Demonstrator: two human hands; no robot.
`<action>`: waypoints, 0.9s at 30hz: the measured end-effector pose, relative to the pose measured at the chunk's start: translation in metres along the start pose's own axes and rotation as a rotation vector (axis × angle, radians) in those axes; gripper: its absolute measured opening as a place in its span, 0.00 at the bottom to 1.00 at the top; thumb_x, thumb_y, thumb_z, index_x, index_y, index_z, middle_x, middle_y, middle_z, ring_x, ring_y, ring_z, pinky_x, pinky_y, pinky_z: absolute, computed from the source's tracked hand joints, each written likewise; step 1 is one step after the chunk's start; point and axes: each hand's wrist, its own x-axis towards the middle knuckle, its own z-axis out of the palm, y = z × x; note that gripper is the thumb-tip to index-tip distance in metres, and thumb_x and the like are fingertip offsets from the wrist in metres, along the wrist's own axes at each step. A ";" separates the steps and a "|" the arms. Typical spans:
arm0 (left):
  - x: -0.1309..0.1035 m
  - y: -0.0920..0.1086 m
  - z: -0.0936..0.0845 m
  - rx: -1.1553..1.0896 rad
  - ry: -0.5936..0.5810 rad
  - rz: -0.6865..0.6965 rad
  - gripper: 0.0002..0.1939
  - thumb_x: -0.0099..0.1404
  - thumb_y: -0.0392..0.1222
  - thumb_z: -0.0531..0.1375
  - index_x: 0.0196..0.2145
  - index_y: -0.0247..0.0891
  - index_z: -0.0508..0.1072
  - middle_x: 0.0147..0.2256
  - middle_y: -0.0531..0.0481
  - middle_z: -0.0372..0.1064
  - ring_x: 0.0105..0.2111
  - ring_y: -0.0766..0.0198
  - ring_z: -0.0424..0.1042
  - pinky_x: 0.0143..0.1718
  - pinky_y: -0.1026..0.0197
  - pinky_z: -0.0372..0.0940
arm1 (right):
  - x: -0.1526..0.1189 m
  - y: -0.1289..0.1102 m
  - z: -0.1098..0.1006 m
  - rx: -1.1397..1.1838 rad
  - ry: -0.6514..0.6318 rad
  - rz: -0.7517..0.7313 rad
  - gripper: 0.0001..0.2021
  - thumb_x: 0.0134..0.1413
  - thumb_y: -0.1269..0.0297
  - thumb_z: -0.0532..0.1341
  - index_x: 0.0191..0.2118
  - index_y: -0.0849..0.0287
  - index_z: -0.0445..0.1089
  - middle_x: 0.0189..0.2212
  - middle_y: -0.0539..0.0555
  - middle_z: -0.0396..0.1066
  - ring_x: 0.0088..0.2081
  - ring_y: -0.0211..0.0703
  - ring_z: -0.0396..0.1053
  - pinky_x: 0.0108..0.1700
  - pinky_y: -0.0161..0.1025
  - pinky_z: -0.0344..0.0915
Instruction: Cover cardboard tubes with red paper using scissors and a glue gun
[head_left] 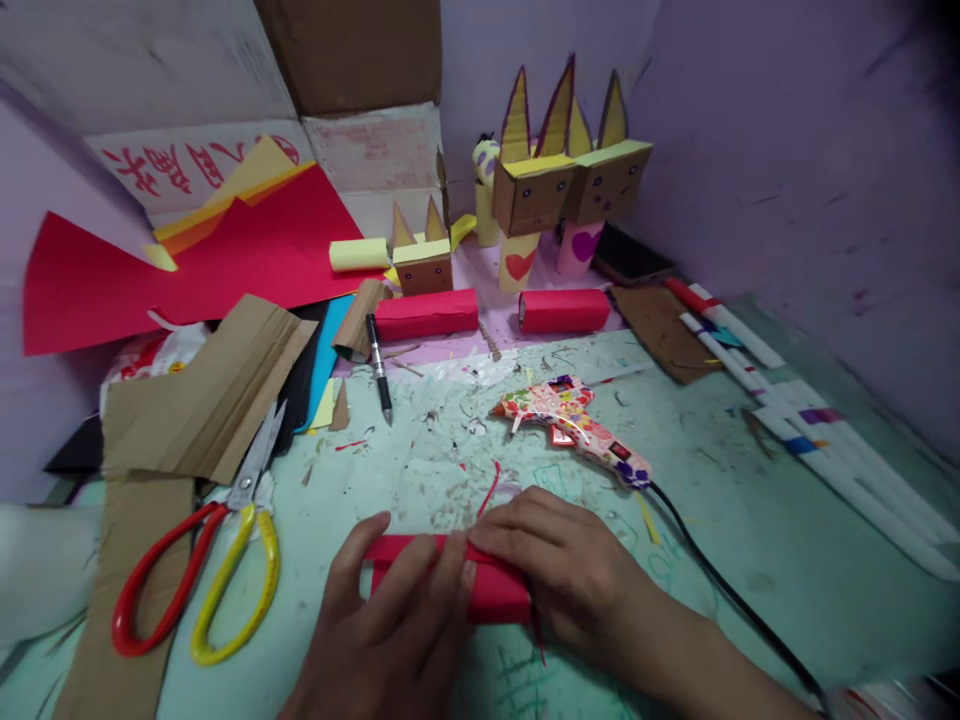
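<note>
A roll of red paper (pixel 501 597) lies on the table close to me, with a flap along its top. My left hand (pixel 397 625) bends over its left part, fingers pressing on the flap. At the right end, my right hand (pixel 574 575) grips the roll, its fingertips pushing down on the top edge. Whether a cardboard core is inside is hidden. Just beyond my right hand rests a flower-patterned glue gun (pixel 570 420), nozzle to the left. A thin red paper strip (pixel 489 487) lies beyond the roll.
Red-and-yellow scissors (pixel 244 490) lie at left by cut cardboard (pixel 202 400). Behind are a pen (pixel 379 370), two red tubes (pixel 427 313) (pixel 564 311), and cardboard animal figures (pixel 534 195). Markers (pixel 795 430) lie right; the glue gun's black cord (pixel 720 575) runs to the lower right.
</note>
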 end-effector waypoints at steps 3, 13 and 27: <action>0.000 0.007 0.001 0.013 0.014 0.013 0.13 0.70 0.33 0.50 0.41 0.34 0.75 0.41 0.48 0.78 0.43 0.62 0.69 0.64 0.49 0.39 | -0.005 0.002 0.008 -0.105 0.072 -0.097 0.15 0.57 0.78 0.53 0.46 0.62 0.71 0.35 0.58 0.76 0.32 0.45 0.69 0.33 0.41 0.69; -0.045 -0.005 -0.035 0.103 0.172 -0.410 0.13 0.62 0.32 0.58 0.46 0.38 0.71 0.47 0.42 0.74 0.46 0.57 0.72 0.49 0.53 0.65 | -0.008 0.003 0.001 -0.118 0.181 -0.183 0.22 0.48 0.81 0.52 0.46 0.57 0.73 0.33 0.57 0.79 0.30 0.45 0.74 0.29 0.40 0.71; -0.043 0.005 -0.004 -0.650 0.500 -1.088 0.09 0.60 0.44 0.57 0.30 0.37 0.74 0.25 0.49 0.74 0.25 0.63 0.74 0.24 0.65 0.70 | -0.025 0.013 0.000 -0.128 0.218 -0.180 0.24 0.50 0.81 0.55 0.50 0.53 0.72 0.38 0.56 0.77 0.36 0.48 0.75 0.35 0.43 0.70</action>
